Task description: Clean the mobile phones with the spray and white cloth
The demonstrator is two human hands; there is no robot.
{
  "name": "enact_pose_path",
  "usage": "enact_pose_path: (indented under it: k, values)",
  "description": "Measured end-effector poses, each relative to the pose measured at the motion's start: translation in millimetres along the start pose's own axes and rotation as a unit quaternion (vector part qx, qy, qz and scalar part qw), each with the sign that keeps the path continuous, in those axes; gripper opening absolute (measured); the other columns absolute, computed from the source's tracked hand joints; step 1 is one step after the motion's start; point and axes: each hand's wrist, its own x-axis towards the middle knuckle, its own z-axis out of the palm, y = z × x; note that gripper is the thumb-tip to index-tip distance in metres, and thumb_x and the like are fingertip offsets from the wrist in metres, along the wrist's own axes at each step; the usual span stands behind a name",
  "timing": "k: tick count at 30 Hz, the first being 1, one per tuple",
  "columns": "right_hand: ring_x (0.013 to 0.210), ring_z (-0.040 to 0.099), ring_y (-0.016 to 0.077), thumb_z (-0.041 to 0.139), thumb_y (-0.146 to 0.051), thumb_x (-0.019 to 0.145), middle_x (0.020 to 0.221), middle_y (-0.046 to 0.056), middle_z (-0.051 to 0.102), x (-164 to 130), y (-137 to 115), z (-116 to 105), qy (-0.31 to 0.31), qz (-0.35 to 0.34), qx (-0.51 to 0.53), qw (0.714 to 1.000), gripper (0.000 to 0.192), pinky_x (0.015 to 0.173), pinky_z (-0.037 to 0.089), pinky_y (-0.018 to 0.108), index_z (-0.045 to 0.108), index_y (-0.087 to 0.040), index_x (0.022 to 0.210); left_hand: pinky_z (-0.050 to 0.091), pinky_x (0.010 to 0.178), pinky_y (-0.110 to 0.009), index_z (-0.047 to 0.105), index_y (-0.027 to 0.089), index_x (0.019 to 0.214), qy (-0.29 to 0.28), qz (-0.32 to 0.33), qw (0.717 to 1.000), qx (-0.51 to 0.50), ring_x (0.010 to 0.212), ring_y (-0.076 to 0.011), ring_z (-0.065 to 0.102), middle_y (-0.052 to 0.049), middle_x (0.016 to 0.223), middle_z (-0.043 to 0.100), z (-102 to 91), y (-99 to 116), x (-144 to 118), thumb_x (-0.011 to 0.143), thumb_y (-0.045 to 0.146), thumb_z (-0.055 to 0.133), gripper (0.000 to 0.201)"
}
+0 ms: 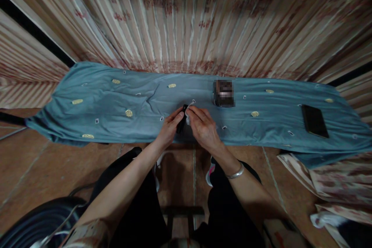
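My left hand is closed around a slim black handheld object, held upright just above the draped bench; its exact kind does not show. Close against its right side, the fingers of my right hand pinch a thin whitish cloth-like strip. One end of the strip sticks up over the black object's top. The right fingertips hide most of it, and I cannot tell whether it touches the black object.
A blue-green sheet with small yellow prints covers the long bench. A dark box-like item, blurred by pixels, stands beyond my right hand. Farther right lies a flat black rectangular item. Pleated curtains hang behind; a coiled black hose lies lower left.
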Motion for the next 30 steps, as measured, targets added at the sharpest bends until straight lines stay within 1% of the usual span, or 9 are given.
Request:
enact_pose_path:
  k: [5,9,12,16,23,27,30]
  values:
    - [0.120,0.069,0.0264,0.044,-0.020,0.108,0.133,0.015,0.074,-1,7,1,0.015,0.007,-0.005,1.000,0.038,0.107,0.058,0.047,0.072,-0.018,0.134,0.043,0.117,-0.039,0.085,0.021,0.100,-0.018,-0.003,1.000,0.009,0.123,-0.0270,0.069,-0.006,0.114,0.083,0.2,-1,-2,0.068,0.036,0.091,0.036]
    - [0.118,0.069,0.0267,0.044,-0.020,0.108,0.131,0.016,0.075,-2,0,3,0.015,0.000,-0.008,1.000,0.038,0.106,0.059,0.046,0.073,-0.016,0.132,0.044,0.116,-0.039,0.085,0.021,0.098,-0.006,0.002,1.000,0.007,0.124,-0.0277,0.069,-0.006,0.112,0.083,-3.0,-1,1,0.069,0.034,0.090,0.033]
    - [0.118,0.069,0.0263,0.044,-0.018,0.108,0.131,0.016,0.075,-3,-6,5,0.016,-0.014,-0.010,1.000,0.037,0.108,0.057,0.045,0.073,-0.015,0.131,0.045,0.115,-0.039,0.085,0.021,0.097,0.003,0.014,1.000,0.016,0.124,-0.0282,0.069,-0.006,0.112,0.083,-5.9,-1,3,0.069,0.034,0.089,0.031]
    - [0.119,0.069,0.0258,0.045,-0.015,0.107,0.129,0.017,0.075,-3,-8,6,0.025,-0.030,-0.010,0.999,0.037,0.109,0.057,0.043,0.073,-0.013,0.131,0.045,0.117,-0.040,0.085,0.021,0.104,-0.003,0.038,0.998,0.058,0.126,-0.0286,0.068,-0.006,0.119,0.082,-9.0,-1,6,0.072,0.040,0.087,0.037]
    - [0.116,0.069,0.0264,0.045,-0.018,0.109,0.128,0.017,0.076,0,3,2,0.039,-0.028,-0.029,0.998,0.036,0.105,0.059,0.042,0.073,-0.012,0.130,0.039,0.124,-0.043,0.083,0.021,0.116,-0.036,0.070,0.984,0.159,0.136,-0.0299,0.064,-0.008,0.136,0.076,-10.0,-5,4,0.080,0.046,0.079,0.044]
    - [0.118,0.069,0.0266,0.046,-0.018,0.108,0.130,0.017,0.075,0,4,2,0.030,-0.021,-0.032,0.999,0.035,0.106,0.058,0.042,0.073,-0.013,0.130,0.039,0.124,-0.043,0.083,0.021,0.115,-0.034,0.066,0.985,0.156,0.136,-0.0301,0.064,-0.008,0.135,0.076,-10.4,-5,3,0.080,0.046,0.081,0.043]
    - [0.120,0.068,0.0262,0.046,-0.016,0.107,0.130,0.017,0.074,-1,-3,3,0.011,-0.026,-0.032,0.999,0.035,0.107,0.058,0.042,0.074,-0.013,0.129,0.040,0.122,-0.041,0.083,0.020,0.112,-0.020,0.065,0.988,0.140,0.132,-0.0294,0.066,-0.009,0.131,0.078,-11.8,-3,5,0.078,0.044,0.083,0.041]
